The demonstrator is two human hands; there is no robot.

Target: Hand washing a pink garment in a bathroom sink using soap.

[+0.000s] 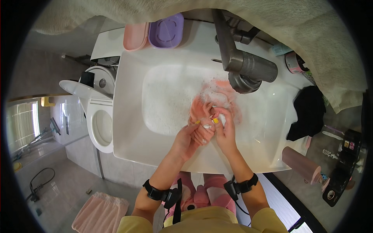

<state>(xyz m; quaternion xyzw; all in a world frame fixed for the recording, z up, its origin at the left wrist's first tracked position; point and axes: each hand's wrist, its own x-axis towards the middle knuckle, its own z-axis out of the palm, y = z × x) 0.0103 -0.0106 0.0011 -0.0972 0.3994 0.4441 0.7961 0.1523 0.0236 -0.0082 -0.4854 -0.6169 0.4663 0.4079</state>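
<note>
A wet pink cloth [198, 109] lies partly in soapy water in the white sink basin [131, 145], with white foam [214, 94] over its upper part. My left hand [188, 138] grips a gathered fold of it near the basin's front edge. Close beside it, my right hand [225, 126] pinches another part of the same cloth, and white suds cling to its fingers. Above and to the right juts a dark grey faucet [250, 65]; no running stream shows from it. The cloth's underside is hidden in the water and by my hands.
Pink [135, 36] and purple soap trays [166, 32] sit on the back rim. A black cloth [307, 113] drapes over the right rim, near a pink bottle [301, 160]. A beige towel [291, 23] hangs across the top. Left of the sink stands a toilet [100, 125].
</note>
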